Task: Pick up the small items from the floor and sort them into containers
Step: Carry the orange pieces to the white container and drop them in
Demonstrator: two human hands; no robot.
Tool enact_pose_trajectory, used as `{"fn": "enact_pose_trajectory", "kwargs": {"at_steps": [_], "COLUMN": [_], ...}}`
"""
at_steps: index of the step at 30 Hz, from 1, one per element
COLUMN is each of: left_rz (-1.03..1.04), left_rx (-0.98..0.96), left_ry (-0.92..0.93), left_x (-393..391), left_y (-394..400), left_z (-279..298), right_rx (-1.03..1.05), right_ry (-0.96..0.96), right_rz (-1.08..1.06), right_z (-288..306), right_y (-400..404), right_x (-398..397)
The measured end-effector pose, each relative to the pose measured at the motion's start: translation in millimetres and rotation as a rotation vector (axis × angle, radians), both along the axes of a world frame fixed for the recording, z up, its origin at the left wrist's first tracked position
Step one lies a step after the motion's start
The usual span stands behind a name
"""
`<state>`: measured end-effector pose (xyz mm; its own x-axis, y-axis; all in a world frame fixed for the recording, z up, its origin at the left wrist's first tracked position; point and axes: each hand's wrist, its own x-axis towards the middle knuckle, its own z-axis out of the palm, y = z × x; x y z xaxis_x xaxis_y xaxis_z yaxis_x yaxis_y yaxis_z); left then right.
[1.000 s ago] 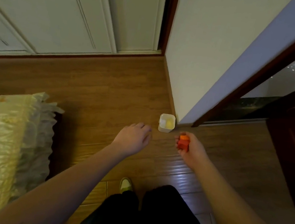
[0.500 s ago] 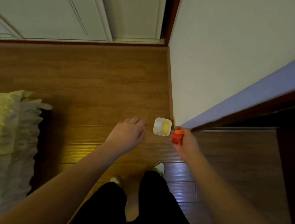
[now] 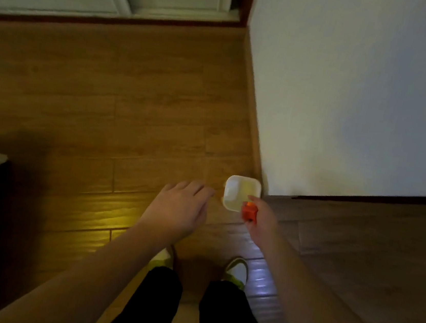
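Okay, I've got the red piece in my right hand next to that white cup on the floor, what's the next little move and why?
Probably ease the right hand a touch forward and left, so the red piece hangs over the open mouth of the white cup, then let go. The piece sits at the cup's near rim, not clearly over the opening. The left hand hovers empty beside the cup and could steady it.

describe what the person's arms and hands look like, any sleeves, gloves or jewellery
Both forearms are bare up to the frame's bottom edge: no sleeves show. The left hand and right hand wear no gloves, and no rings, watch or bracelets can be seen, though the light is dim and the picture soft. Lower down, the person wears black trousers and light shoes with yellow-green trim.
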<state>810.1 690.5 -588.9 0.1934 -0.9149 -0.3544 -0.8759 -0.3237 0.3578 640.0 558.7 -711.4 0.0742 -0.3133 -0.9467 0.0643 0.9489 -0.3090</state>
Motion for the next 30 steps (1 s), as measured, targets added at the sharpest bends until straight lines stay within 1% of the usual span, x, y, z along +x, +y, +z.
{"fn": "enact_pose_trajectory", "kwargs": {"at_steps": [2,6,10,12,15,19,21,22,23,25,27,28,30], "left_rz": [-0.016,-0.018,-0.040,-0.044,-0.039,-0.027,-0.038,-0.037,-0.031,-0.031,-0.065,-0.077,-0.072], "left_rx": [0.009,0.017,-0.030,-0.048,-0.014,0.076,0.127,0.162,0.201,0.271,0.305,0.322,0.346], "left_ry": [-0.007,0.000,-0.011,-0.018,-0.016,0.001,-0.007,-0.006,-0.003,-0.011,-0.036,-0.036,-0.020], "left_x": [8.0,15.7,10.0,6.6,2.5,-3.5,-7.1,-8.0,-8.5,-10.7,-13.9,-16.0,-20.2], "left_y": [-1.8,-3.6,-0.7,0.6,2.6,3.9,4.0,3.2,2.0,-0.2,-1.6,-3.0,-6.4], "left_z": [-34.6,-111.6,-153.8,-169.8,-175.1,-159.3,-147.5,-140.6,-132.9,-112.7,-89.4,-75.6,-45.0], "right_rx": [0.041,0.052,0.046,0.055,0.031,0.014,-0.030,-0.055,-0.090,-0.231,-0.413,-0.485,-0.584], "right_ry": [0.022,0.062,0.092,0.067,0.045,0.007,0.047,0.089,0.154,0.275,0.309,0.323,0.336], "right_rz": [-0.021,-0.040,-0.042,-0.050,0.039,0.164,0.266,0.352,0.465,0.771,1.076,1.191,1.324], "right_z": [-45.7,-125.9,-172.6,-190.1,-203.0,-192.3,-173.9,-160.8,-146.5,-110.5,-76.2,-59.3,-17.5], "right_y": [1.7,-3.9,-14.8,-20.9,-24.1,-24.1,-23.7,-22.1,-19.5,-12.2,-5.4,-3.6,-0.4], "right_x": [5.5,10.6,9.5,6.6,-1.5,-15.9,-17.6,-16.7,-16.7,-20.8,-31.9,-37.8,-45.3]}}
